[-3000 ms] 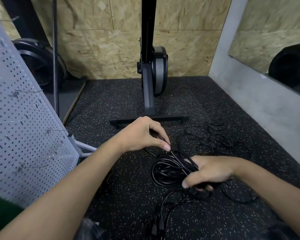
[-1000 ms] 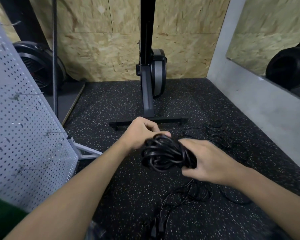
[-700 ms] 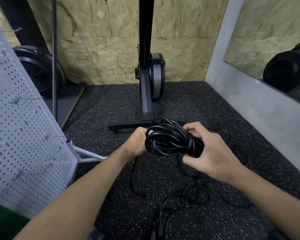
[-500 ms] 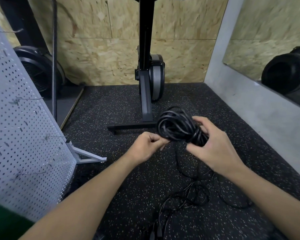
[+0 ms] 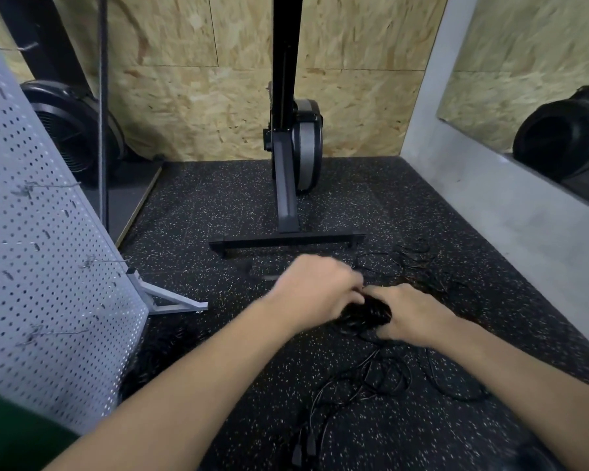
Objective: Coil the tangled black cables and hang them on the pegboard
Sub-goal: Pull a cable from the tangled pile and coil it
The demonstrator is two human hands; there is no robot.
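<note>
A coiled bundle of black cable (image 5: 363, 316) sits between my two hands, low over the speckled floor. My right hand (image 5: 410, 314) grips the bundle from the right. My left hand (image 5: 315, 288) is on its left side, blurred by motion, fingers curled over the coil. Loose tangled black cables (image 5: 374, 379) lie on the floor below my hands, with plugs (image 5: 303, 448) near the bottom. More thin tangled cable (image 5: 419, 263) lies beyond my right hand. The white pegboard (image 5: 41, 266) with wire hooks (image 5: 99, 260) stands at the left.
A black exercise machine stands ahead with its base bar (image 5: 286, 240) across the floor. The pegboard's white foot (image 5: 170, 300) juts out at the left. A grey wall (image 5: 510, 212) with a mirror runs along the right. A black fan (image 5: 72, 130) stands at the back left.
Both hands have dropped with the coiled bundle from chest height back down near the floor. The left hand has moved in against the coil.
</note>
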